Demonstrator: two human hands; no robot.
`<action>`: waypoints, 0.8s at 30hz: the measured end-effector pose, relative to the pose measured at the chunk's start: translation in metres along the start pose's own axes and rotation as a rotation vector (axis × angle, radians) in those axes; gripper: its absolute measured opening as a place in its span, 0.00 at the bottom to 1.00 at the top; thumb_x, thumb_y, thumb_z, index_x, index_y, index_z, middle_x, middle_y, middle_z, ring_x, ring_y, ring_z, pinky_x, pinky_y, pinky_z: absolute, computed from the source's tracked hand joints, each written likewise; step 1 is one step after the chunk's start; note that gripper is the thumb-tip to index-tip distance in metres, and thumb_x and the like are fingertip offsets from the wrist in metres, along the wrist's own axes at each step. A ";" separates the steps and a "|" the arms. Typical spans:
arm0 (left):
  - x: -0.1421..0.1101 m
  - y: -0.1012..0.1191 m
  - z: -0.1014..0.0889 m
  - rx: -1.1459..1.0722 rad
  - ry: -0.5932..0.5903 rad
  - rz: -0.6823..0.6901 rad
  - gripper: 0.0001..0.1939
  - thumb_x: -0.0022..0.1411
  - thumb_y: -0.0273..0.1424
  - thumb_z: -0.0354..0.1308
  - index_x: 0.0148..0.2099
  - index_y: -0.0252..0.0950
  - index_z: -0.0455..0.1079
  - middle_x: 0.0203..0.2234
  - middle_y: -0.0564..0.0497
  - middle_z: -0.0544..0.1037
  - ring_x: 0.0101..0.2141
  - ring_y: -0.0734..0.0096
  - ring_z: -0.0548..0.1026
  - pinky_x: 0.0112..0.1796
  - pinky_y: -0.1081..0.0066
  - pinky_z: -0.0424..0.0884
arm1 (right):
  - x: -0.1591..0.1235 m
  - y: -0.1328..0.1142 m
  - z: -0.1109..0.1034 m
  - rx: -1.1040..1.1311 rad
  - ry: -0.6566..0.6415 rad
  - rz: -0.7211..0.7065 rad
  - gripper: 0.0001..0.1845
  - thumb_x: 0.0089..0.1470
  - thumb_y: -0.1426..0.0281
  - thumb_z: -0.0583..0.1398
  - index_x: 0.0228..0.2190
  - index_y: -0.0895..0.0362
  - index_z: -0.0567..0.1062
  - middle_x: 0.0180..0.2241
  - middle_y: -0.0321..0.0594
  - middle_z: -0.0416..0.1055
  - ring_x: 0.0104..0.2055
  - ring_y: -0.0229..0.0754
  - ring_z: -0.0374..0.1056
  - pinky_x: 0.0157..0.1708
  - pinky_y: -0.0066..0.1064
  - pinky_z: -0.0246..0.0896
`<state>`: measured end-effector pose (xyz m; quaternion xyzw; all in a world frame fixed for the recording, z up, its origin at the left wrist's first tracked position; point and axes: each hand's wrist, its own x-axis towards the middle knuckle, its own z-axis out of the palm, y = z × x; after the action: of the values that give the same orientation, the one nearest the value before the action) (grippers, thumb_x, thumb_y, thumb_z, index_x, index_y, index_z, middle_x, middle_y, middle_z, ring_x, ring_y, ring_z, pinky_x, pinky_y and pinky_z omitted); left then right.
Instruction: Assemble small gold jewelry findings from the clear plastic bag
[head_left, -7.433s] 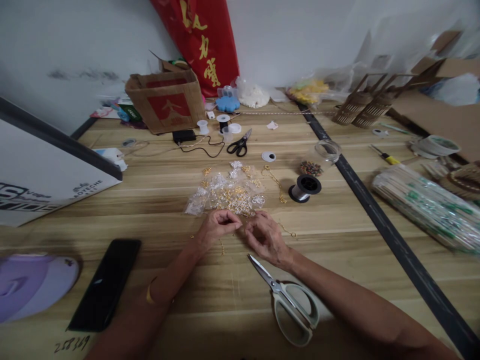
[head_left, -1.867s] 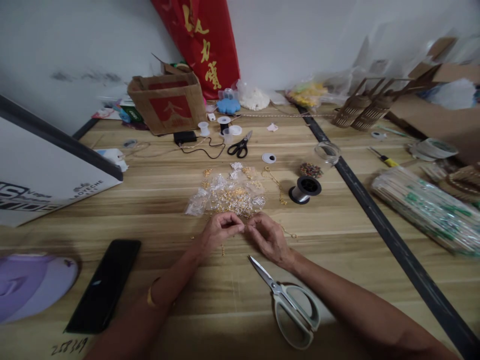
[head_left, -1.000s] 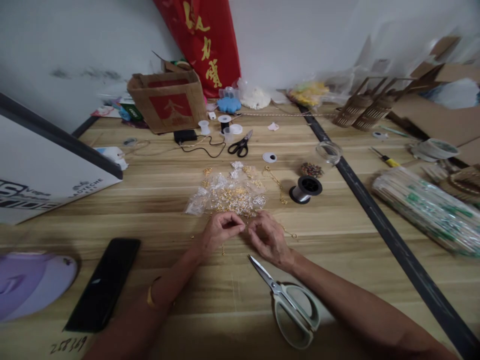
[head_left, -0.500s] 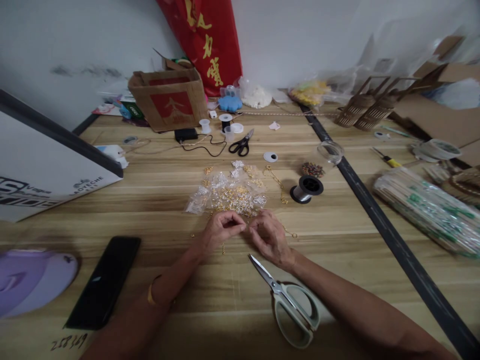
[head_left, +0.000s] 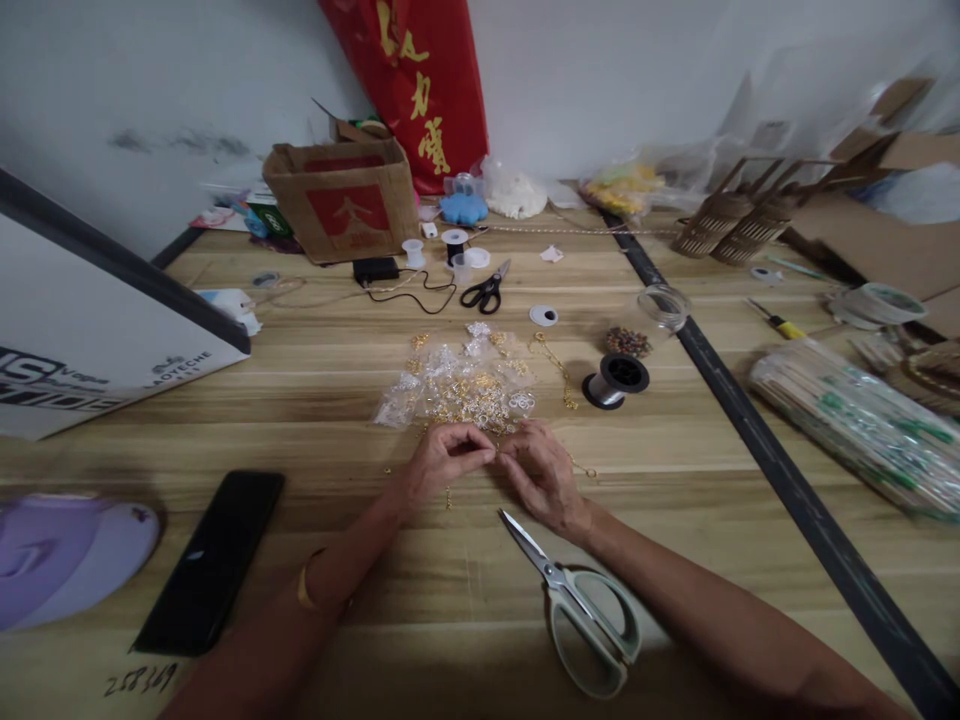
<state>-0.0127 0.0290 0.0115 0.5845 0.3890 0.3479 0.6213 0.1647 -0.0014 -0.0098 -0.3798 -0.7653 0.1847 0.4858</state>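
Observation:
Fingertips nearly meeting, my left hand (head_left: 450, 455) and my right hand (head_left: 544, 475) are both closed in a pinch on a thin gold chain. Only a tiny gold bit shows between the fingertips; its detail is too small to tell. One chain end (head_left: 588, 471) with a ring lies out past my right hand, and a short chain piece (head_left: 448, 498) shows below my left hand. Just beyond the fingers lies a pile of gold and silver jewelry findings (head_left: 472, 395), partly in clear bags. Pale-handled scissors (head_left: 574, 605) lie below my right hand, blades pointing toward it.
A wire spool (head_left: 616, 380), a jar of beads (head_left: 630, 340) and another gold chain (head_left: 559, 370) lie right of the pile. Black scissors (head_left: 486, 290) are farther back. A phone (head_left: 210, 560) and a white box (head_left: 112, 330) stand left; bagged sticks (head_left: 847, 420) lie right.
The whole view has shifted slightly. Both hands keep the same pinch at nearly the same place.

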 end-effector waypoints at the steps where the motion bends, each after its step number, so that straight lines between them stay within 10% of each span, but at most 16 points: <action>1: 0.000 0.000 0.000 0.002 0.000 0.001 0.11 0.50 0.35 0.66 0.28 0.32 0.73 0.23 0.52 0.74 0.26 0.75 0.70 0.31 0.74 0.65 | 0.000 0.000 0.000 0.004 -0.005 0.004 0.04 0.58 0.74 0.56 0.33 0.53 0.68 0.27 0.36 0.71 0.30 0.41 0.66 0.45 0.42 0.60; 24: -0.003 0.003 0.000 0.497 0.046 0.234 0.05 0.57 0.25 0.57 0.29 0.33 0.72 0.25 0.51 0.77 0.28 0.72 0.73 0.35 0.74 0.69 | 0.003 -0.001 0.000 -0.021 -0.037 0.049 0.04 0.58 0.74 0.56 0.31 0.55 0.68 0.26 0.36 0.67 0.30 0.40 0.62 0.36 0.34 0.58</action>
<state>-0.0142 0.0262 0.0151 0.7518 0.4064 0.3244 0.4055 0.1635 0.0003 -0.0075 -0.4000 -0.7665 0.1958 0.4627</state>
